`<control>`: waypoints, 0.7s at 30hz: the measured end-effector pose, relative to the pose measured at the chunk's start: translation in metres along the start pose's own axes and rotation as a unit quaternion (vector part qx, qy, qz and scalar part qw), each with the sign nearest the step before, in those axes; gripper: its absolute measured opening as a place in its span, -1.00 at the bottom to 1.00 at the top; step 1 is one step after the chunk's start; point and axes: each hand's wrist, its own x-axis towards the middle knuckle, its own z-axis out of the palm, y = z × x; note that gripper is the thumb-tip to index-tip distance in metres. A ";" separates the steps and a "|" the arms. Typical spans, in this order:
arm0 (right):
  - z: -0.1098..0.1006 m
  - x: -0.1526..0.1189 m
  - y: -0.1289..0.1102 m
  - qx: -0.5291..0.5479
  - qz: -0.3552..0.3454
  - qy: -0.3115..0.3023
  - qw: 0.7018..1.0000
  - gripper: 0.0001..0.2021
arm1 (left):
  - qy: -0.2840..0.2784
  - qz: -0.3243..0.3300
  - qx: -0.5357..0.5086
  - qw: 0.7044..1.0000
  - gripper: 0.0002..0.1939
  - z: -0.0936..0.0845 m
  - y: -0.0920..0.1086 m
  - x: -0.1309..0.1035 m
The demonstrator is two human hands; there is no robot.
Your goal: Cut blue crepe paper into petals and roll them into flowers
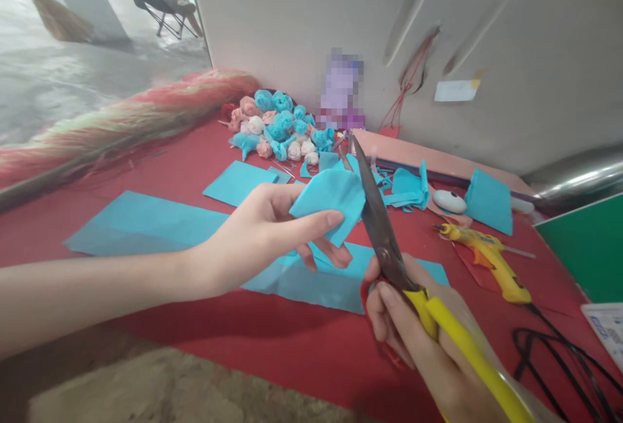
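Between the thumb and fingers of my left hand (272,228) is a folded piece of blue crepe paper (331,199), its upper edge cut to a rounded curve. My right hand (413,319) grips a pair of scissors (382,235) with yellow and red handles. The dark blades point up and away, slightly parted, close against the paper's right edge. Below both hands, a long strip of blue crepe paper (311,287) lies across the red tabletop (204,332). Further left are another blue strip (150,222) and a smaller folded blue piece (238,181).
A heap of blue, pink and white paper flowers (280,124) sits at the back. At right lie a yellow glue gun (491,257) with a black cord (555,358), a white oval object (448,201) and blue paper (489,201). A fringed red-and-cream bundle (121,118) borders the left.
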 end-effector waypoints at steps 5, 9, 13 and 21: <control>-0.003 0.002 0.007 -0.007 -0.030 -0.013 0.999 -0.83 | -0.002 0.022 -0.014 1.000 -0.83 -0.002 -0.002 0.002; -0.006 0.004 0.014 -0.008 -0.063 -0.031 0.997 -0.81 | 0.000 0.042 -0.023 0.999 -0.76 -0.004 -0.004 0.003; -0.003 0.008 0.022 0.011 -0.070 -0.018 0.997 -0.83 | 0.005 0.048 -0.022 0.999 -0.68 -0.004 -0.005 0.005; 0.001 0.015 0.029 0.085 -0.042 -0.044 0.994 -0.90 | 0.001 0.045 -0.039 0.998 -0.78 -0.003 0.001 0.004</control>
